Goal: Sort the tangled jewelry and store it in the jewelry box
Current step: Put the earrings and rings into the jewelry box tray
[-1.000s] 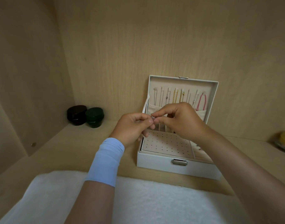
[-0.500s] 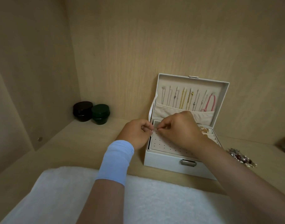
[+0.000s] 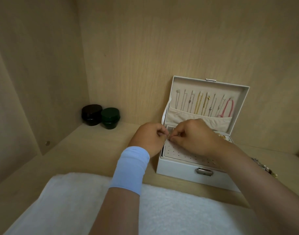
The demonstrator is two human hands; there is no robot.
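A white jewelry box [image 3: 179, 173] stands open on the wooden shelf. Several necklaces [image 3: 198, 105] hang inside its raised lid. My left hand [image 3: 149, 138] and my right hand [image 3: 192, 136] meet over the back left corner of the box's perforated earring tray [image 3: 177, 152]. Both pinch one tiny piece of jewelry [image 3: 169, 136] between their fingertips; it is too small to tell its kind. A light blue band wraps my left wrist. A tangled heap of jewelry [image 3: 264, 167] lies on the shelf right of the box, partly hidden by my right forearm.
Two round lidded jars, one dark brown [image 3: 91, 114] and one dark green [image 3: 110, 118], stand in the back left corner. A white fluffy cloth [image 3: 74, 204] covers the shelf's front. Wooden walls close in the back and left.
Both hands have dropped from in front of the lid down to the earring tray, still pinching the small piece. The view has shifted, so the box now sits further right.
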